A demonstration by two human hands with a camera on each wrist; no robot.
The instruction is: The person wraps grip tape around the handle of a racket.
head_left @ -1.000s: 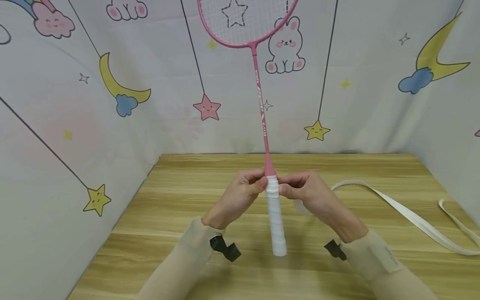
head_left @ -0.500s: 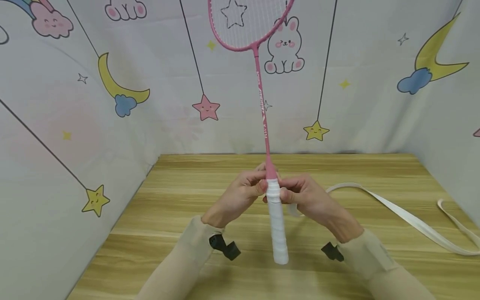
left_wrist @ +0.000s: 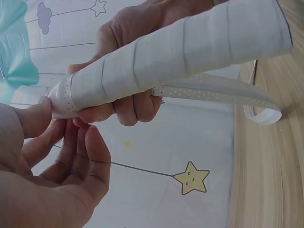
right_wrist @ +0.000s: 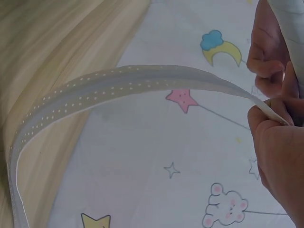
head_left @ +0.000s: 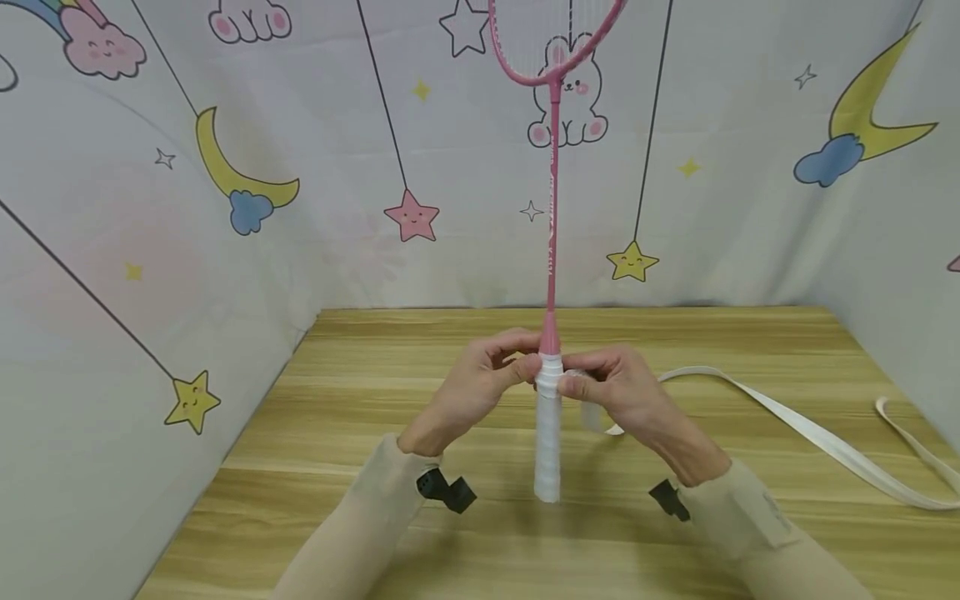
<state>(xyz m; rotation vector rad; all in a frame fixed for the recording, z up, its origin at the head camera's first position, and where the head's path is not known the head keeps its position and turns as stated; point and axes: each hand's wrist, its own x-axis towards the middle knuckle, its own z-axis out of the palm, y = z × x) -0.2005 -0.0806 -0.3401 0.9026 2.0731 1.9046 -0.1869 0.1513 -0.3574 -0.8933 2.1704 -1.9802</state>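
A pink badminton racket (head_left: 553,200) stands nearly upright in the head view, its head cut off by the top edge. White wrap covers its handle (head_left: 548,442). My left hand (head_left: 480,379) pinches the handle's upper end, just below the pink cone, between thumb and fingers. Opposite it, my right hand (head_left: 626,392) holds a perforated white grip tape (right_wrist: 128,78) against the handle. In the left wrist view, a dotted turn of tape lies round the handle beside the left thumb. The tape's loose length runs from the right fingers, which partly hide where it meets the handle.
The tape's free part (head_left: 795,417) arcs over the wooden table (head_left: 360,350) to the right edge of the head view. Behind and at both sides hangs a printed cloth (head_left: 315,250) with stars, moons and rabbits. Each wrist carries a small black camera (head_left: 447,490).
The racket has turned about its length, so its head looks narrower. Its top has swung right and its butt end left, bringing the shaft upright. Both hands stay at the handle's top.
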